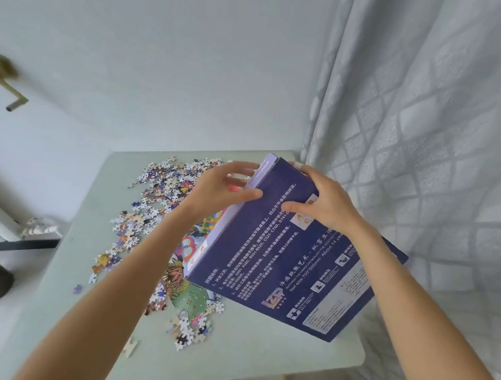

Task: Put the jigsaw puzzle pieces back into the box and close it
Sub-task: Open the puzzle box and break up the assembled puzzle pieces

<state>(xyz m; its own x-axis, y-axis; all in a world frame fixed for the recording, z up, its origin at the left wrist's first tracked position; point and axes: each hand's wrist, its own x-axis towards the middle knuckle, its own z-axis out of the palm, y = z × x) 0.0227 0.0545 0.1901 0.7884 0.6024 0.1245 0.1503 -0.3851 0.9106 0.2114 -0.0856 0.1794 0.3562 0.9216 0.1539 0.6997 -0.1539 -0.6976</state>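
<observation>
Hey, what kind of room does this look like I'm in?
Probably a room in a home: a small pale green table stands in a corner against a white wall, a patterned curtain hangs beside it, and loose puzzle pieces are scattered across it.

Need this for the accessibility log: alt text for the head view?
Both hands, left hand and right hand, grip a dark blue puzzle box tilted above a pale green table. Loose puzzle pieces lie scattered on the table, left of the box.

Soft, cool daylight, faint shadows; wide-angle bending and blur toward the edges.
</observation>
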